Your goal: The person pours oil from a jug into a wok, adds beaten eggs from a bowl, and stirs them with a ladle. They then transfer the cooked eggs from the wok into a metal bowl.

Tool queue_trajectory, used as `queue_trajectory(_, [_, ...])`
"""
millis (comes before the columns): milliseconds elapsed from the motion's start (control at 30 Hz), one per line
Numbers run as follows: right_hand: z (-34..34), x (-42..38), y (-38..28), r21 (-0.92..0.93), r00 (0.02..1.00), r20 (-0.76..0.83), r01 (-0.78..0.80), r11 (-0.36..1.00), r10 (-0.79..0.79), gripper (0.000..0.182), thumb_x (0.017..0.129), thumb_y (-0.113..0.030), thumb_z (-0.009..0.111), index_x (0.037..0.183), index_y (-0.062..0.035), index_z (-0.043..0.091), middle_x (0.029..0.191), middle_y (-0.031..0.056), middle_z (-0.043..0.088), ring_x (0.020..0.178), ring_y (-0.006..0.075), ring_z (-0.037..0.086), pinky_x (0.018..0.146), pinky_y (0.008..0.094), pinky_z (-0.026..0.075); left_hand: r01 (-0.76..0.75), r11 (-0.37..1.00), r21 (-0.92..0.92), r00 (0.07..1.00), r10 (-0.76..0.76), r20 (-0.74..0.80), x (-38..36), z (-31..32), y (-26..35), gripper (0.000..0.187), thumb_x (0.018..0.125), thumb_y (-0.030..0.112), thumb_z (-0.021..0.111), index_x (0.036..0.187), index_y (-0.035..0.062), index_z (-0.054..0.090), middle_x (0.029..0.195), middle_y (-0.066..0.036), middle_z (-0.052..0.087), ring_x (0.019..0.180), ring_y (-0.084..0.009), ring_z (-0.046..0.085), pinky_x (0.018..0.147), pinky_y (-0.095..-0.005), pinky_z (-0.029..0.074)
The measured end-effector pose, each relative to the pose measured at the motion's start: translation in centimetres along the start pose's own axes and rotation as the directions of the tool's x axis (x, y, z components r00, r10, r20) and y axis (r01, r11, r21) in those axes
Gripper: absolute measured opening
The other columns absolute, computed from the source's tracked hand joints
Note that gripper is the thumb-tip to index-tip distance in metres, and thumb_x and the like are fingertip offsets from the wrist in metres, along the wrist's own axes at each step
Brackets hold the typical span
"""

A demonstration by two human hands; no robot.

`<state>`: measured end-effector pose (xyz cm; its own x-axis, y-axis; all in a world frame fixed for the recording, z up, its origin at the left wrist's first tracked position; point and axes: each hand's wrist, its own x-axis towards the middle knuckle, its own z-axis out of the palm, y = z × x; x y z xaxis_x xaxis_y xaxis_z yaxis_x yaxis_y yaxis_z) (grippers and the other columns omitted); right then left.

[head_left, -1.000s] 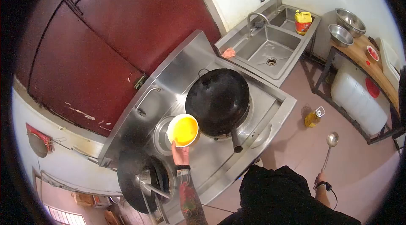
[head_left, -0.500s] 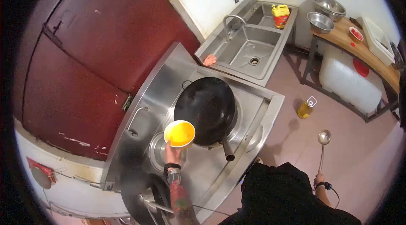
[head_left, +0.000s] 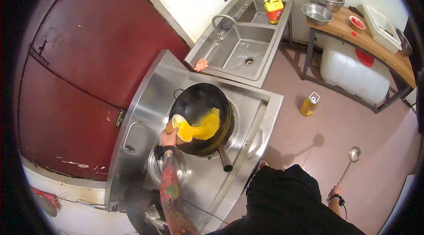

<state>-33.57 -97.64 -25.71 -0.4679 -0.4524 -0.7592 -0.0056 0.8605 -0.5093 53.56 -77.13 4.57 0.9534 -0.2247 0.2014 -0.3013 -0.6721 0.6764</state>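
My left hand (head_left: 169,137) grips a small bowl (head_left: 175,134), tilted over the near left rim of a black wok (head_left: 193,98). Yellow liquid, which looks like beaten egg (head_left: 206,127), runs out of the bowl and spreads in the wok. The wok rests on a burner of the steel stove, its handle (head_left: 225,160) pointing toward me. Off to the right, my right hand (head_left: 335,191) is closed around the handle of a ladle (head_left: 354,154), held out above the floor with its bowl away from me.
Left of the sink (head_left: 247,49) lies a pink cloth (head_left: 201,64); a yellow jug (head_left: 274,10) stands in the far basin. An oil bottle (head_left: 309,104) is on the floor. Metal bowls (head_left: 317,14) sit on a wooden table (head_left: 342,25). Another dark wok (head_left: 141,208) is at lower left.
The bowl has gone from nearly level to tipped, and yellow liquid now lies in the wok. My right hand and the ladle have shifted slightly. The view has turned a little.
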Motion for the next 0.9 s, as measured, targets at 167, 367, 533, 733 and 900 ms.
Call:
queue_trajectory(167, [-0.9, -2.0, 0.0, -0.008, 1.0, -0.005, 0.017, 1.0, -0.017, 0.055, 0.091, -0.058, 0.042, 0.054, -0.0186, 0.033, 0.042, -0.0008, 0.031, 0.03, 0.0172, 0.032, 0.03, 0.0352, 0.028, -0.249, 0.942, 0.226, 0.963, 0.214, 0.165, 1.6, -0.7, 6.1, 0.062, 0.062, 0.023, 0.085, 0.111, 0.0013, 0.055, 0.1, -0.017, 0.066, 0.094, -0.0324, 0.065, 0.082, -0.04, 0.05])
queue_trajectory(367, [0.6, -4.9, -2.1, -0.038, 0.995, -0.025, 0.095, 0.995, -0.096, 0.05, 0.091, -0.056, 0.043, 0.061, -0.0164, 0.039, 0.042, -0.0018, 0.032, 0.031, 0.0146, 0.034, 0.029, 0.0323, 0.028, -0.441, 0.848, 0.294, 0.897, 0.406, 0.176, 0.0, -2.1, 9.4, 0.072, 0.061, 0.013, 0.085, 0.121, 0.0081, 0.046, 0.108, -0.015, 0.064, 0.099, -0.0333, 0.062, 0.082, -0.0411, 0.05])
queue_trajectory(533, [2.4, -2.0, -2.5, -0.072, 0.98, 0.001, 0.198, 0.978, -0.198, 0.05, 0.089, -0.06, 0.05, 0.072, -0.0129, 0.048, 0.044, -0.0023, 0.034, 0.031, 0.0124, 0.035, 0.029, 0.03, 0.03, -0.481, 0.83, 0.281, 0.876, 0.467, 0.12, -2.1, -4.7, 12.7, 0.07, 0.065, 0.005, 0.08, 0.124, 0.0082, 0.043, 0.105, -0.015, 0.064, 0.096, -0.0333, 0.063, 0.081, -0.0407, 0.049])
queue_trajectory(733, [2.3, -1.7, -5.0, -0.163, 0.947, 0.147, 0.307, 0.938, -0.285, 0.055, 0.086, -0.064, 0.051, 0.074, -0.0105, 0.05, 0.045, -0.0023, 0.035, 0.032, 0.0112, 0.036, 0.029, 0.0288, 0.032, -0.491, 0.804, 0.336, 0.856, 0.516, 0.017, -4.0, -6.7, 14.0, 0.071, 0.065, 0.006, 0.081, 0.127, 0.0074, 0.045, 0.113, -0.016, 0.06, 0.102, -0.033, 0.06, 0.086, -0.0395, 0.048])
queue_trajectory(900, [1.7, -0.5, -5.0, -0.209, 0.943, 0.141, 0.327, 0.922, -0.302, 0.056, 0.086, -0.065, 0.05, 0.076, -0.0095, 0.05, 0.046, -0.0019, 0.036, 0.032, 0.0123, 0.037, 0.03, 0.0305, 0.035, -0.515, 0.814, 0.268, 0.826, 0.555, -0.1, -5.7, -8.1, 15.0, 0.071, 0.065, 0.011, 0.082, 0.125, 0.0056, 0.045, 0.113, -0.018, 0.06, 0.106, -0.0373, 0.058, 0.089, -0.0409, 0.046])
